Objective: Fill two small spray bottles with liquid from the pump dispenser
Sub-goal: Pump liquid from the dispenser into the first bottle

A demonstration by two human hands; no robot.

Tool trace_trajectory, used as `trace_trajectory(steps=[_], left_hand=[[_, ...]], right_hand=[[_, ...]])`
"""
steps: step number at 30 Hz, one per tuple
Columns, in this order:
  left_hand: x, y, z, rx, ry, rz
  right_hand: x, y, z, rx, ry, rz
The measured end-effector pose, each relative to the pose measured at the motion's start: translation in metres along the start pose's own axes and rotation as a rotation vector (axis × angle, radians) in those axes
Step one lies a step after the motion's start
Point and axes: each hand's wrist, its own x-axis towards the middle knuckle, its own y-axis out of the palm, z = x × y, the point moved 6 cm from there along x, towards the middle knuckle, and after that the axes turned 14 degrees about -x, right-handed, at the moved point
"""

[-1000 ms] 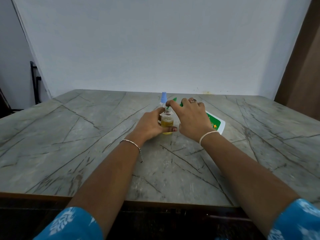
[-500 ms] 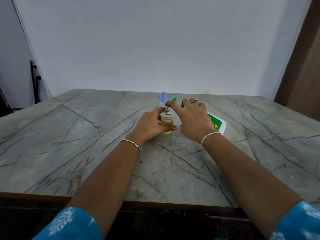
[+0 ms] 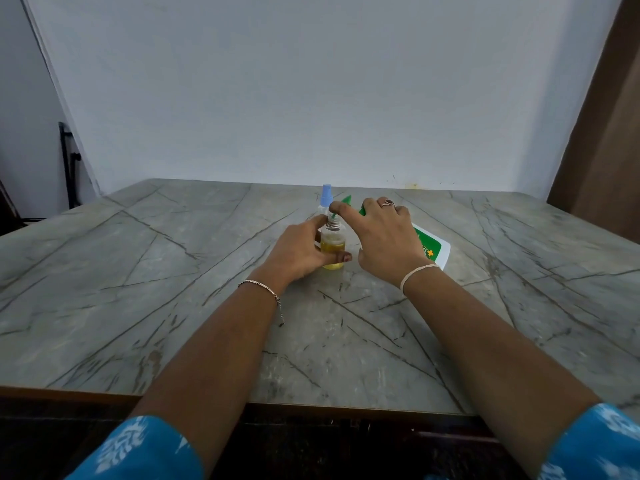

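Note:
A small clear bottle [image 3: 332,242], open at the neck and partly filled with yellow liquid, stands upright on the table. My left hand [image 3: 299,252] grips its body from the left. My right hand [image 3: 384,237] lies over the green pump head of the white, green-labelled pump dispenser [image 3: 434,249], which leans toward the bottle. The index finger presses the green nozzle down at the bottle's mouth. A second small spray bottle with a blue cap [image 3: 326,195] stands just behind, mostly hidden by my hands.
The grey marble-patterned table [image 3: 173,289] reaches to a pale wall at the back. A black stand [image 3: 67,161] is at the far left and a brown panel [image 3: 609,133] at the right. The table's front edge runs close to my body.

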Motion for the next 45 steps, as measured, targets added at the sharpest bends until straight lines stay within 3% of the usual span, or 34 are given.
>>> trace_trajectory(steps=[45], left_hand=[[-0.0017, -0.0001, -0.0031, 0.002, 0.024, 0.002]], right_hand=[[0.0037, 0.0026, 0.0012, -0.019, 0.003, 0.000]])
